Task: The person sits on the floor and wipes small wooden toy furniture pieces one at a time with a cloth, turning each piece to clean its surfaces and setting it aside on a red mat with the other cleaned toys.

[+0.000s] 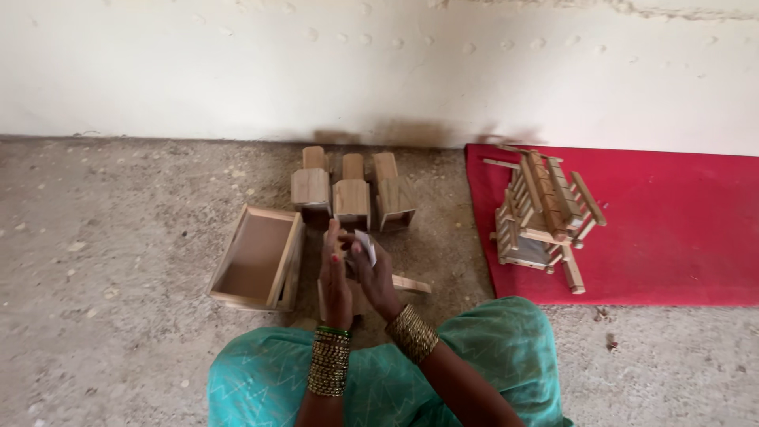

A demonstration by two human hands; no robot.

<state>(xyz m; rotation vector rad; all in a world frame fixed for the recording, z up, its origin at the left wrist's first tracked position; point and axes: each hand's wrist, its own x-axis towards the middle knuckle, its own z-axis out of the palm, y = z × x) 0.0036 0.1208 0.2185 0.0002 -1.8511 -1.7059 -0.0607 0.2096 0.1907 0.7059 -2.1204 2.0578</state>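
Observation:
My left hand (335, 277) and my right hand (375, 278) are raised together in front of me, just above the concrete floor. Between their fingers is a small white piece (364, 241), paper or cloth, that both hands pinch. Under the hands lies a wooden piece (411, 285), partly hidden. An open shallow wooden box (257, 258) rests on the floor just left of my left hand. Three small wooden house-shaped blocks (352, 195) stand in a row beyond the hands, near the wall.
A red mat (672, 229) covers the floor at the right. On it stands a small structure of wooden sticks (544, 212). A white wall runs across the back. My knees in teal cloth (490, 348) fill the lower middle.

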